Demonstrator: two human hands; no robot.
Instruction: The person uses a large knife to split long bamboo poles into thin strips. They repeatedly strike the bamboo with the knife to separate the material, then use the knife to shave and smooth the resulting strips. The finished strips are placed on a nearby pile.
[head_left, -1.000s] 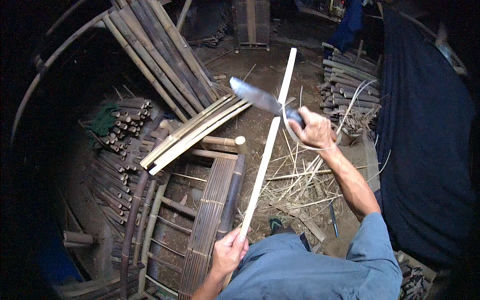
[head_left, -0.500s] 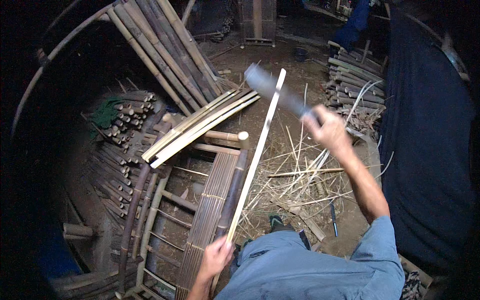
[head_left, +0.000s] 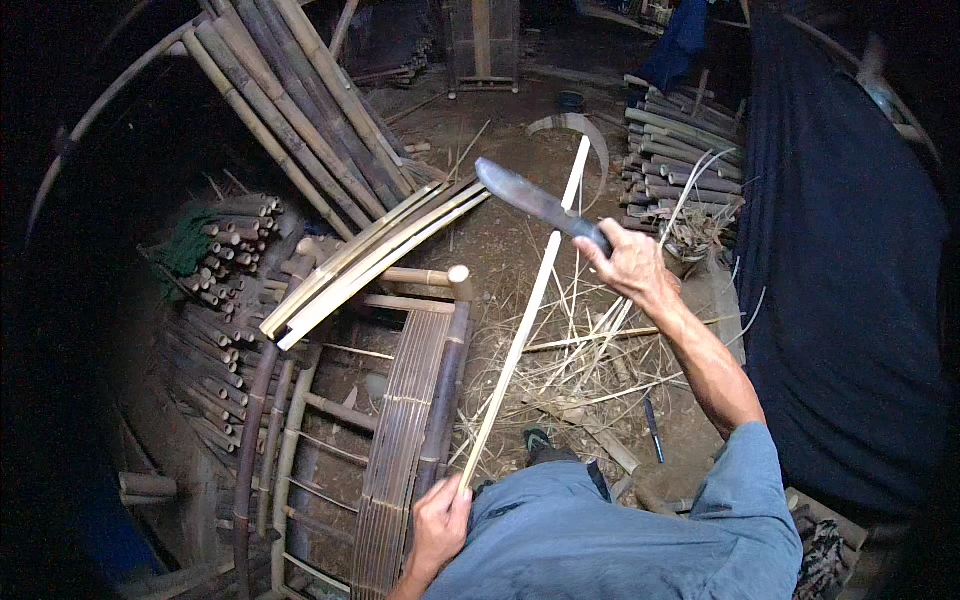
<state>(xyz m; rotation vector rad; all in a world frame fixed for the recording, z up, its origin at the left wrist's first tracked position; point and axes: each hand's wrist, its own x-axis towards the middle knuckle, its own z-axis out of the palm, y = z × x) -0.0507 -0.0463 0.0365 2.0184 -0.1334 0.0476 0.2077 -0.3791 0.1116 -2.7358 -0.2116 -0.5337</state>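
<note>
My left hand [head_left: 440,522] grips the near end of a long pale bamboo strip [head_left: 525,320] that slants up and away toward the middle of the view. My right hand [head_left: 628,264] holds the handle of a big machete [head_left: 530,198], whose broad grey blade points up and left and lies across the strip's far part. Whether the blade touches the strip I cannot tell. My blue-clad lap [head_left: 610,540] fills the lower edge.
A bamboo frame with a slatted panel [head_left: 400,440] lies at lower left, split strips [head_left: 370,262] resting across it. Thick bamboo poles [head_left: 300,110] lean at upper left, cut culm ends [head_left: 225,260] beside them. Stacked poles [head_left: 680,150] at back right; shavings [head_left: 590,370] on the dirt; dark cloth [head_left: 850,300] right.
The machete and my right hand have shifted: up and right half a second ago, now back down beside the strip. My left hand's grip on the strip is unchanged.
</note>
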